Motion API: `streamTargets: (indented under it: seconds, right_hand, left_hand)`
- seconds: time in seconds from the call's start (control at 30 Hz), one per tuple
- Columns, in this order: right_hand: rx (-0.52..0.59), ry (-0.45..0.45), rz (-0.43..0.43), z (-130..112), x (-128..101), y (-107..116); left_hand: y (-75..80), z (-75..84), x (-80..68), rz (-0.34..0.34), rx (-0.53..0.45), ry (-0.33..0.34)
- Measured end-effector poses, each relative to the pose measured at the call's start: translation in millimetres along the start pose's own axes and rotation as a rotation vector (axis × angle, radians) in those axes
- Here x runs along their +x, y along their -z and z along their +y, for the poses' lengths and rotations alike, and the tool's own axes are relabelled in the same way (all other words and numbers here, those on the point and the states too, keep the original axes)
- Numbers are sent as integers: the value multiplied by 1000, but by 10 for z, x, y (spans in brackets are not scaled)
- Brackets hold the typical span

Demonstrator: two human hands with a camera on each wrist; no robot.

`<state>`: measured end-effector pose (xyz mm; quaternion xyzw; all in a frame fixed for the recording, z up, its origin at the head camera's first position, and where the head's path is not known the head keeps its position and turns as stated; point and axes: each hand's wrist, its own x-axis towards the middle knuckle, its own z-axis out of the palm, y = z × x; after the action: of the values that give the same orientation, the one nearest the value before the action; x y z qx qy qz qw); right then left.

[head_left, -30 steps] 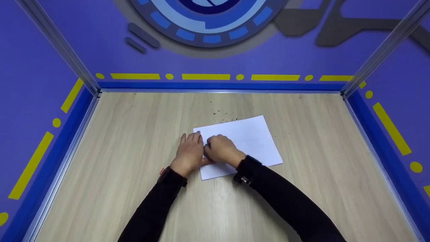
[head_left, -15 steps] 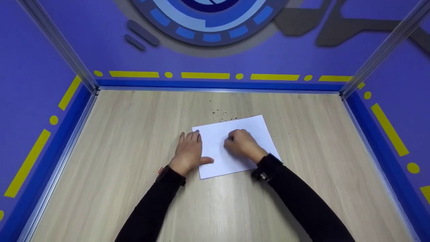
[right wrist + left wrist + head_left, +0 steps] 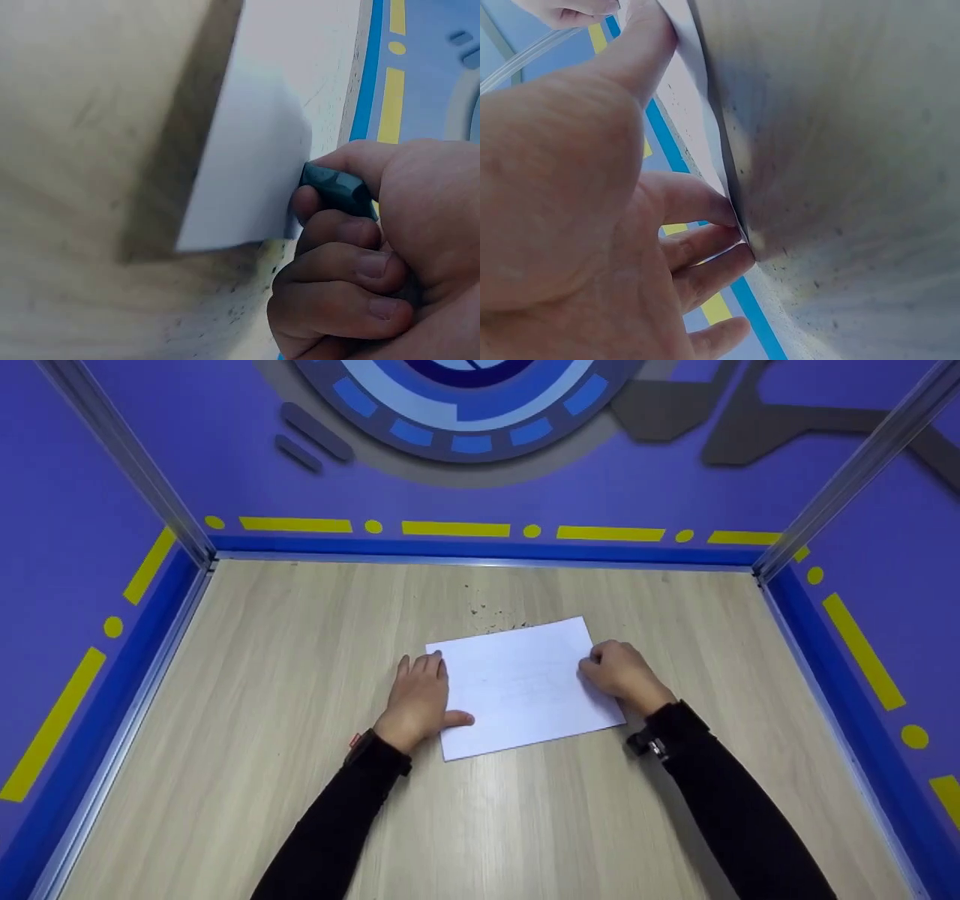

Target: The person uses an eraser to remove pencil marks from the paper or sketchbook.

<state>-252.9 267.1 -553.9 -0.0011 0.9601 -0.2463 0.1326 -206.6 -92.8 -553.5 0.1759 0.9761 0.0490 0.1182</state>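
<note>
Nearest the viewer, 2 black sleeves (image 3: 330, 825) are seen reaching in from the near edge of the wooden table (image 3: 247, 712). Just beyond them a white sheet of paper (image 3: 525, 686) lies flat near the table's middle, slightly skewed.

The left hand (image 3: 418, 697) is laid flat on the sheet's left edge, fingers straight and spread, the thumb on the near-left corner; in the left wrist view the fingers (image 3: 705, 247) are shown against the paper's edge. The right hand (image 3: 619, 671) is placed at the sheet's right edge, its fingers curled around a small dark tool (image 3: 336, 187), whose tip meets the paper's edge in the right wrist view. What kind of tool it is cannot be told.

The rubbing or pressing stroke is judged to be at its right-hand end. For it to be done well, the sheet should be kept pinned by the flat left hand so it cannot slide or buckle, and the tool should be held low and passed with even pressure, not driven off the edge where the corner could be torn or lifted.

Farther back, dark specks (image 3: 495, 619) are scattered just beyond the sheet's far edge. Open wood is left on every side. The table is closed in by blue walls (image 3: 637, 495) with metal rails, so wide sweeps are limited at the far, left and right sides.
</note>
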Motion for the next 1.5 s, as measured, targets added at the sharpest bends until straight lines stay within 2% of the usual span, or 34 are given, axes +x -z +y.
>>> streamTargets:
  seconds: [0.17, 0.37, 0.6, 0.8, 0.93, 1.03, 1.1, 1.27, 1.5]
  right_hand:
    - [-38, -18, 4, -95, -52, -2]
    - [18, 15, -10, -327, -127, -136]
    - [39, 116, -68, -894, -146, -479]
    - [-59, 213, -74, -1474, -87, -800]
    - [-129, 256, -89, -1712, -17, -983]
    - [-154, 296, -60, -1701, 98, -1146]
    - [-149, 300, -61, -1682, 125, -1153]
    - [-89, 249, -67, -1536, 54, -916]
    - [9, 131, -9, -780, 4, -503]
  left_hand:
    - [-12, -7, -6, -2, -6, 1]
    - [-5, 1, -12, 2, -10, 3]
    - [-4, -3, -9, 8, -18, -2]
    - [-21, -11, -10, 24, -34, -4]
    - [-11, -5, -11, 41, -23, -18]
    - [1, 0, -14, 49, -8, -23]
    - [6, 6, -8, 58, -13, -21]
    - [2, 10, 10, 59, -30, -4]
    - [-17, -3, 12, 6, -4, 13]
